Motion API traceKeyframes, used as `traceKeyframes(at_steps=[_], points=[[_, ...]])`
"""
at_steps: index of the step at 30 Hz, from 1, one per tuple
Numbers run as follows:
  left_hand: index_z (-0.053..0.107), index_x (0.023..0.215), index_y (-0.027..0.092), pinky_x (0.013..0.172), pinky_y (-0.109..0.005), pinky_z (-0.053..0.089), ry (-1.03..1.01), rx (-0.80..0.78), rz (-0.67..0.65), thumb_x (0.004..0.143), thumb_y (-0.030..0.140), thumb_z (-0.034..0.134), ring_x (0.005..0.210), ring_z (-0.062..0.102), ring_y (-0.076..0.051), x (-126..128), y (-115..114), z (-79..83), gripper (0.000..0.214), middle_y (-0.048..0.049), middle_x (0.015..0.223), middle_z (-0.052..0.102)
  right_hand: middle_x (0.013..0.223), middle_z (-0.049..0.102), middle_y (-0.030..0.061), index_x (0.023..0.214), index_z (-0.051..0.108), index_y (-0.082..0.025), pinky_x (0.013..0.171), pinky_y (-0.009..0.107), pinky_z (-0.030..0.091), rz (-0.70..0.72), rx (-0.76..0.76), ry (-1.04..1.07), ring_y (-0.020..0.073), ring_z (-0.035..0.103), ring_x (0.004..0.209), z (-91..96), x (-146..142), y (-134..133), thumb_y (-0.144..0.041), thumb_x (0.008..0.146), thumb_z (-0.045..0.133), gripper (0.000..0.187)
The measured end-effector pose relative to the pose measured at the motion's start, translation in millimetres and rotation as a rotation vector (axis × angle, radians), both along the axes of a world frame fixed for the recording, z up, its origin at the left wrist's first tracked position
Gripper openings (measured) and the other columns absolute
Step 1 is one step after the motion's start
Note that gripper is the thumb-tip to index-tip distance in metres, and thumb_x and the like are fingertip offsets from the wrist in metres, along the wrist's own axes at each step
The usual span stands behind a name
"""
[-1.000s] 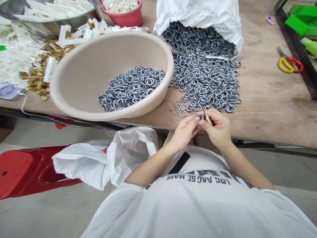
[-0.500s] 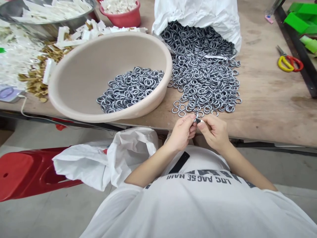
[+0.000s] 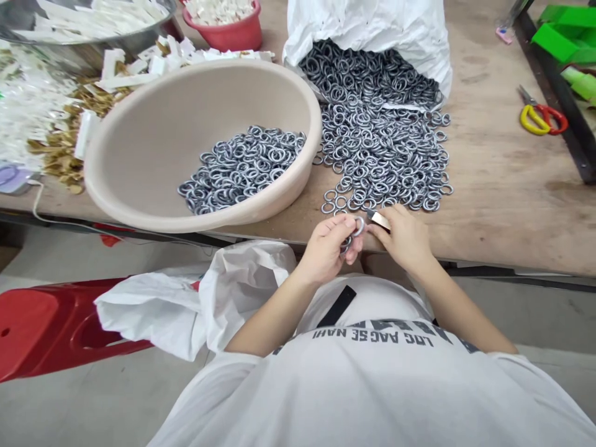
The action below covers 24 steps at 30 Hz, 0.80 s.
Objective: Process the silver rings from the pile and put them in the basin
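Note:
Close to the table's front edge, my left hand (image 3: 328, 247) pinches a grey ring (image 3: 358, 226) between thumb and fingers, with at least one darker ring tucked lower in the same fingers. My right hand (image 3: 404, 239) is closed around a small knife-like tool (image 3: 380, 218) with a pale handle and a dark tip pointing left. The tool and the pinched ring are slightly apart. Just beyond both hands lies a heap of loose grey rings (image 3: 386, 155). Left of it stands a large beige basin (image 3: 153, 124) holding more rings (image 3: 246, 164) along its near right side.
A white sack (image 3: 367, 22) lies open behind the heap. Scissors (image 3: 542, 118) with yellow and red handles lie at right, near green bins (image 3: 561, 40). White and brown pieces, a metal bowl (image 3: 93, 49) and a red bowl (image 3: 228, 31) crowd the back left. A red stool (image 3: 32, 323) stands below.
My hands have drawn apart, the left one moving left with the ring turned to show its opening. The tool's pale handle now shows in my right hand.

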<state>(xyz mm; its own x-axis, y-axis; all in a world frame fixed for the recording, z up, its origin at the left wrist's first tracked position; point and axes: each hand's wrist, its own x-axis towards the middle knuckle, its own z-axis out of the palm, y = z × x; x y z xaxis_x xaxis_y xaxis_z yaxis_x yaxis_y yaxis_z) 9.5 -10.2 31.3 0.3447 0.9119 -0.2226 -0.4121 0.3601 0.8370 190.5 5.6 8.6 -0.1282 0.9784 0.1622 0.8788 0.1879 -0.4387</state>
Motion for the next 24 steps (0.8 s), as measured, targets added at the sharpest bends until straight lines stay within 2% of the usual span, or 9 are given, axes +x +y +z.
traceKeyframes(at_steps=[3, 5, 8, 11, 14, 16, 18, 21, 24], points=[[0.066, 0.1, 0.014, 0.04, -0.019, 0.039, 0.036, 0.013, 0.073, 0.084, 0.033, 0.067, 0.042, 0.047, -0.006, -9, 8, -4.0, 0.025, 0.0011, 0.066, 0.064, 0.102, 0.066, 0.0089, 0.103, 0.07, -0.022, 0.066, 0.032, 0.037, -0.006, -0.042, -0.074, 0.0251, 0.062, 0.086, 1.7, -3, 0, -0.036, 0.096, 0.059, 0.02], [0.066, 0.105, 0.014, 0.04, -0.019, 0.041, 0.012, 0.003, 0.097, 0.081, 0.029, 0.065, 0.045, 0.05, -0.007, -14, 10, -6.6, 0.028, -0.0002, 0.072, 0.066, 0.1, 0.065, 0.0088, 0.099, 0.069, -0.021, 0.07, 0.033, 0.04, 0.01, -0.029, 0.051, 0.0246, 0.061, 0.089, 2.4, -2, 1, -0.032, 0.096, 0.058, 0.016], [0.065, 0.102, 0.014, 0.038, -0.019, 0.039, -0.048, -0.036, 0.089, 0.079, 0.035, 0.065, 0.052, 0.055, -0.008, -12, 9, -9.0, 0.031, -0.0023, 0.082, 0.067, 0.082, 0.058, 0.0032, 0.088, 0.061, -0.021, 0.066, 0.029, 0.041, 0.08, -0.084, 0.521, 0.0182, 0.055, 0.076, 3.5, 0, 0, -0.037, 0.098, 0.054, 0.02], [0.063, 0.097, 0.015, 0.038, -0.016, 0.033, -0.022, -0.048, 0.067, 0.08, 0.047, 0.071, 0.054, 0.052, -0.007, -1, 4, -10.0, 0.037, -0.0009, 0.082, 0.062, 0.067, 0.044, -0.0042, 0.084, 0.052, -0.023, 0.048, 0.024, 0.031, 0.145, -0.312, 1.026, 0.011, 0.037, 0.053, 3.1, -7, -7, -0.054, 0.097, 0.054, 0.033], [0.059, 0.091, 0.017, 0.038, -0.014, 0.026, 0.017, -0.031, 0.044, 0.078, 0.056, 0.075, 0.05, 0.044, -0.004, 13, -2, -10.9, 0.044, 0.0034, 0.073, 0.054, 0.065, 0.042, -0.0059, 0.085, 0.051, -0.024, 0.041, 0.023, 0.022, 0.125, -0.419, 1.253, 0.0083, 0.03, 0.046, 0.7, -18, -16, -0.063, 0.09, 0.059, 0.04], [0.054, 0.087, 0.018, 0.039, -0.014, 0.023, 0.015, -0.019, 0.02, 0.077, 0.059, 0.076, 0.047, 0.037, -0.003, 19, -5, -11.8, 0.048, 0.0059, 0.069, 0.049, 0.066, 0.045, -0.0055, 0.086, 0.052, -0.024, 0.041, 0.023, 0.025, 0.067, -0.36, 1.29, 0.0082, 0.032, 0.048, -1.2, -25, -20, -0.062, 0.089, 0.063, 0.04], [0.05, 0.085, 0.019, 0.04, -0.015, 0.021, 0.008, -0.012, -0.032, 0.076, 0.06, 0.077, 0.045, 0.031, -0.002, 22, -7, -12.9, 0.05, 0.0078, 0.065, 0.044, 0.069, 0.049, -0.0044, 0.086, 0.054, -0.023, 0.046, 0.023, 0.034, 0.018, -0.259, 1.269, 0.0091, 0.038, 0.052, -2.9, -30, -22, -0.057, 0.089, 0.065, 0.035], [0.049, 0.087, 0.02, 0.041, -0.017, 0.019, 0.01, 0.011, -0.058, 0.076, 0.062, 0.076, 0.044, 0.027, -0.003, 23, -8, -15.5, 0.051, 0.0091, 0.061, 0.039, 0.078, 0.057, -0.0012, 0.088, 0.059, -0.022, 0.063, 0.026, 0.046, 0.012, -0.092, 1.116, 0.0127, 0.051, 0.067, -5.7, -34, -25, -0.047, 0.093, 0.064, 0.025], [0.049, 0.084, 0.019, 0.042, -0.017, 0.02, 0.028, 0.033, -0.013, 0.074, 0.065, 0.076, 0.045, 0.029, -0.003, 22, -7, -18.4, 0.054, 0.0085, 0.059, 0.039, 0.087, 0.061, 0.0019, 0.09, 0.063, -0.021, 0.076, 0.03, 0.049, 0.041, 0.019, 0.964, 0.0165, 0.057, 0.081, -9.0, -36, -29, -0.041, 0.094, 0.063, 0.02]])
